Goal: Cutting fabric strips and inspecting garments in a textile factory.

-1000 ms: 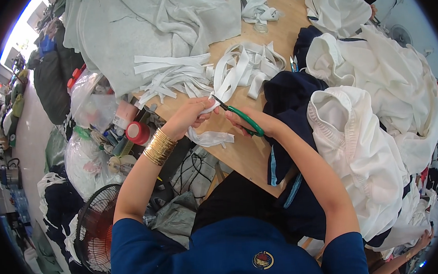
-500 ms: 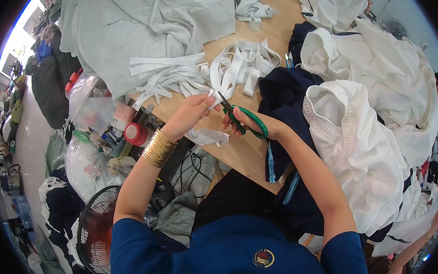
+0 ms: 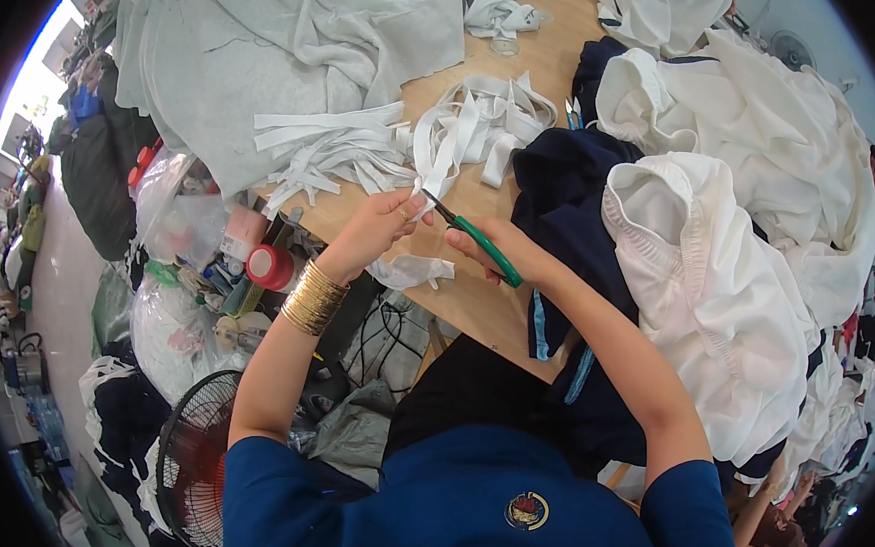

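Pinching a narrow white fabric strip (image 3: 437, 176) near the centre of the frame, the left hand (image 3: 386, 224) had its fingertips closed, while the right hand (image 3: 514, 249) gripped dark-bladed scissors with green handles (image 3: 486, 247), their tips just beside the left fingers. With the blades so near, a slack strip or slipping pinch could probably have caused a crooked cut or nicked finger; farther up the light-brown wooden table (image 3: 480, 316), the tangled heap of white fabric strips (image 3: 325, 152), left of centre, might have snagged.

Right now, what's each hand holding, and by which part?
Right hand: scissors, by the green handles. Left hand: white fabric, pinched; exact part unclear.
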### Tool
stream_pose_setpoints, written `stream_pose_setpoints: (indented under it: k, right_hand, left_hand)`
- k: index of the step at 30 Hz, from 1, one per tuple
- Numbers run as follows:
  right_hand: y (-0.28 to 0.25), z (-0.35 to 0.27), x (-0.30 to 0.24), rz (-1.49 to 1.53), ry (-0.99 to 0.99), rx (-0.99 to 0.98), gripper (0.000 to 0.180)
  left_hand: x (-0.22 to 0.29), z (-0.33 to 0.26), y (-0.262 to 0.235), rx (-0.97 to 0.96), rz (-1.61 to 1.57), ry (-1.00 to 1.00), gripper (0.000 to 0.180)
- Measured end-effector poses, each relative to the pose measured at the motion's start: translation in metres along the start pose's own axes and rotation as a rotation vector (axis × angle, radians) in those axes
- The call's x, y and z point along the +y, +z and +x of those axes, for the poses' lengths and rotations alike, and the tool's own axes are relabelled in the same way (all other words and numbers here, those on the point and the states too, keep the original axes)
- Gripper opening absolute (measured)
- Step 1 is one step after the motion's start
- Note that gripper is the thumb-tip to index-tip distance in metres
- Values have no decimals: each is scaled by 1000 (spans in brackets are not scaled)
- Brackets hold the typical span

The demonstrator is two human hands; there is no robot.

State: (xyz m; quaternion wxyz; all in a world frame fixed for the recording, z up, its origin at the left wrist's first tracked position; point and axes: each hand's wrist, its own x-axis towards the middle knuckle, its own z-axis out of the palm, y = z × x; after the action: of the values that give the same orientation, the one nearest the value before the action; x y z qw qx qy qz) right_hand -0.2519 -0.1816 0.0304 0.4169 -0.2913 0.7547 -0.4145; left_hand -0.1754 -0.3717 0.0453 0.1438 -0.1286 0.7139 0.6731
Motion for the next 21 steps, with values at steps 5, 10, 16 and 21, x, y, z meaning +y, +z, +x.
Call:
stream_pose_setpoints:
  k: [5, 10, 16, 21]
  right_hand:
    - [6, 2, 8, 59, 35, 30, 58]
    - [6, -3, 2, 84, 81, -32, 58]
    - [5, 5, 13, 89, 45, -119, 56]
    - [4, 16, 12, 84, -52, -239, 56]
  left_hand:
    - [-3, -2, 1, -8, 3, 17, 32]
    - [-17, -6, -3, -20, 52, 60, 33]
    - [-7, -20, -3, -9, -15, 54, 36]
    - [-17, -18, -4, 62, 24, 37, 34]
